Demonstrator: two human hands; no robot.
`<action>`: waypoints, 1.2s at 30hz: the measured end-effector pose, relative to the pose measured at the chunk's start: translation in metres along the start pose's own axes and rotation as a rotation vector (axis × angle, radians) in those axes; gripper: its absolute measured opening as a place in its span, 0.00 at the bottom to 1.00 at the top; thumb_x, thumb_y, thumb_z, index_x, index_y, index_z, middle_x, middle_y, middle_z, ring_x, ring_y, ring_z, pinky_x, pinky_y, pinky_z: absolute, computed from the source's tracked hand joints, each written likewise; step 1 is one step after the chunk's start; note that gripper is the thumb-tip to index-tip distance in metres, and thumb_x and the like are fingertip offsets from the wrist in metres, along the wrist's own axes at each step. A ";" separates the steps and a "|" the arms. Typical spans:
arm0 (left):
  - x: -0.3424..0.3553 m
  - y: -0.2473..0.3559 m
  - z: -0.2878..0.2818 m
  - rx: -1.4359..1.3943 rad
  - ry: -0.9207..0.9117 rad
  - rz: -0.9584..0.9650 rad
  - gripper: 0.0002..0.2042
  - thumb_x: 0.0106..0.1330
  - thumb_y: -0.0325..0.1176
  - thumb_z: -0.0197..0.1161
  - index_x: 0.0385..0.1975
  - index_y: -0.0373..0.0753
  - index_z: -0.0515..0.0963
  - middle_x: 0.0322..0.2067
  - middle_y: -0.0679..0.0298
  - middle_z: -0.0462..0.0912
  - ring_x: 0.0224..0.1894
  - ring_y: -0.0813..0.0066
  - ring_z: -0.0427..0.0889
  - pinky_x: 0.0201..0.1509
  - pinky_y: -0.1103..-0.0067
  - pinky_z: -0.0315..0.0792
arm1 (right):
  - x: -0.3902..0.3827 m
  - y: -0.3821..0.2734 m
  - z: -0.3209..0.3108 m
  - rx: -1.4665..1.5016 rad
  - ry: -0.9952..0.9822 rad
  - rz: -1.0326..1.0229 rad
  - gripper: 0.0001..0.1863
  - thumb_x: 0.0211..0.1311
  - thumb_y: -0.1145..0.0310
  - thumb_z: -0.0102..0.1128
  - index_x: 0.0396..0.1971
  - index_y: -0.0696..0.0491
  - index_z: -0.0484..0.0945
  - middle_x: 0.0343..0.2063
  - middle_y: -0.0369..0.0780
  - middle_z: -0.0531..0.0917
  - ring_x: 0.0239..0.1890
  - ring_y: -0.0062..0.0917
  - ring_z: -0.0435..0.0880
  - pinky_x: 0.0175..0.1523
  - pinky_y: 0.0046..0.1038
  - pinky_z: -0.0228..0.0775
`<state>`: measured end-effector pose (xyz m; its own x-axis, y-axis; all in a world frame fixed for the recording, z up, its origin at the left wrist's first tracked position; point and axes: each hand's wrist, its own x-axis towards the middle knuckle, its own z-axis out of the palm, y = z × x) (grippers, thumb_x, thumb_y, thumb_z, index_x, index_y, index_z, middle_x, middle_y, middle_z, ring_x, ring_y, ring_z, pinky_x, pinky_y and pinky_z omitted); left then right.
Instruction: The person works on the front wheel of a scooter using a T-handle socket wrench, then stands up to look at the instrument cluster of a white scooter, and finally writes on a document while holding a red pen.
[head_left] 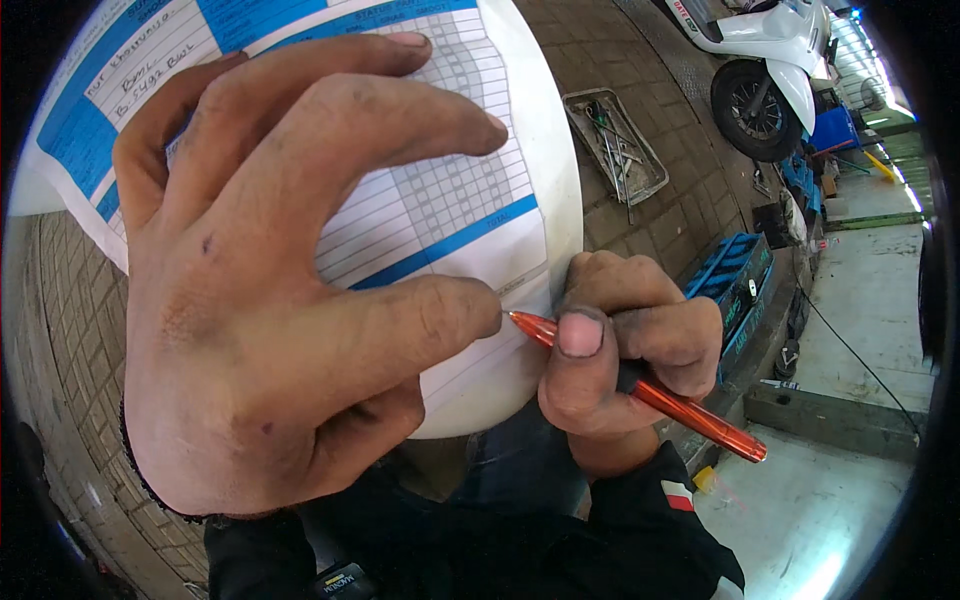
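My left hand (250, 270) is spread over a printed form (465, 185), its fingers curved and apart with nothing between them. The form has blue bands, ruled lines, a grey grid and some handwriting. It lies on a smooth white surface with a rounded edge (562, 160). In my right hand (655, 330) is a shiny red-orange pen (705, 425), pinched between thumb and fingers. The pen's tip points left, close to my left thumb's tip; whether they touch, I cannot tell. Part of the form is hidden under my left hand.
On the brick paving (655, 60) beyond the white surface sits a metal tray (655, 185) with several tools. A white scooter (790, 60) stands at the far right. Nearer is a blue crate (735, 290) beside a low ledge (830, 420). My legs are below the white surface.
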<state>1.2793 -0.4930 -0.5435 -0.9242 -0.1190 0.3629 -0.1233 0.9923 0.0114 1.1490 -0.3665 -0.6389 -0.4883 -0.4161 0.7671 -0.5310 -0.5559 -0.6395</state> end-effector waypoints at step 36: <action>-0.001 0.002 -0.002 0.018 0.005 -0.019 0.14 0.29 0.48 0.58 0.18 0.53 0.82 0.46 0.57 0.80 0.59 0.49 0.70 0.60 0.60 0.55 | 0.003 -0.001 0.003 -0.030 0.001 -0.026 0.14 0.51 0.81 0.65 0.21 0.55 0.64 0.16 0.44 0.76 0.16 0.20 0.77 0.19 0.21 0.69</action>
<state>1.2809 -0.4906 -0.5415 -0.9198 -0.1375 0.3675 -0.1472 0.9891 0.0016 1.1502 -0.3688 -0.6355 -0.4745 -0.4013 0.7835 -0.5643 -0.5445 -0.6206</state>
